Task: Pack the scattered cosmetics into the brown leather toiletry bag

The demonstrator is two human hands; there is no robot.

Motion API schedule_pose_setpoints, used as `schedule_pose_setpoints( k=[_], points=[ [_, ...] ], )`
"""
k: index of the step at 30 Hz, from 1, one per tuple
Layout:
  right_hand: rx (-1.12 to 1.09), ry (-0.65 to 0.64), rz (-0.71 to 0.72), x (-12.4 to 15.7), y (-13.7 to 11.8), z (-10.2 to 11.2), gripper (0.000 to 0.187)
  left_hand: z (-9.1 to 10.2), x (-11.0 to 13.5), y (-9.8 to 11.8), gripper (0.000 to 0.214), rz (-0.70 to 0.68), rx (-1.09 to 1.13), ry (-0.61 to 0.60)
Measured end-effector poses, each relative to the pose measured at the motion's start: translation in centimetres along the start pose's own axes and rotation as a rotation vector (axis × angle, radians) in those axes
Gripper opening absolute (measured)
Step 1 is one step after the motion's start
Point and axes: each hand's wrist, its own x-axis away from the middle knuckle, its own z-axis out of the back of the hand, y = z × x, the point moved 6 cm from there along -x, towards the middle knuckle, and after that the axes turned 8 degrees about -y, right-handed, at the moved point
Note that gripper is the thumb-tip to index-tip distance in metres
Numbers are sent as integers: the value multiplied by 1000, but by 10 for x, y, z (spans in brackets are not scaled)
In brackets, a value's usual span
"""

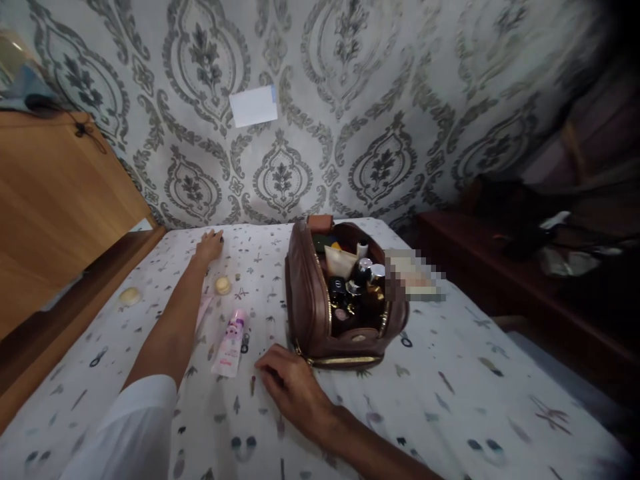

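My left hand (210, 245) stretches to the far left of the sheet-covered surface, fingers drawn together around a small dark spot I cannot make out. My right hand (293, 385) rests with fingers loosely curled beside the near left corner of a brown toiletry bag (306, 300), and nothing shows in it. The bag stands unzipped, filled with several bottles and a cream tube (340, 261). Left of it lies a pink tube (230, 343). A small round yellow jar (223, 286) sits beside my left forearm, which partly hides another pink item (204, 310).
A round pale-yellow item (129, 296) lies near the left edge, by a wooden board (65, 193). A blurred-out flat item (415, 275) lies right of the bag. Patterned wallpaper (283, 170) rises behind, and dark red furniture (465, 267) stands at the right.
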Motion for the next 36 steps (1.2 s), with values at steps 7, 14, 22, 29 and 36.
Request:
schedule_pose_setpoints(
  k=[7, 14, 22, 29, 36],
  points=[
    [-8, 9, -17, 1, 3, 0, 21, 4, 1, 2, 43, -14, -34, -13],
    [-15, 10, -17, 2, 3, 0, 21, 13, 23, -11, 35, 25, -8, -42],
    [28, 7, -18, 0, 3, -1, 20, 34, 94, -21, 37, -34, 162, 78],
    [-41, 30, 16, 0, -1, 3, 18, 48, 204, 23, 45, -356, 866, -123],
    [-401, 13, -48, 2, 0, 0, 39, 49, 277, 76, 49, -546, 903, -367]
  ],
)
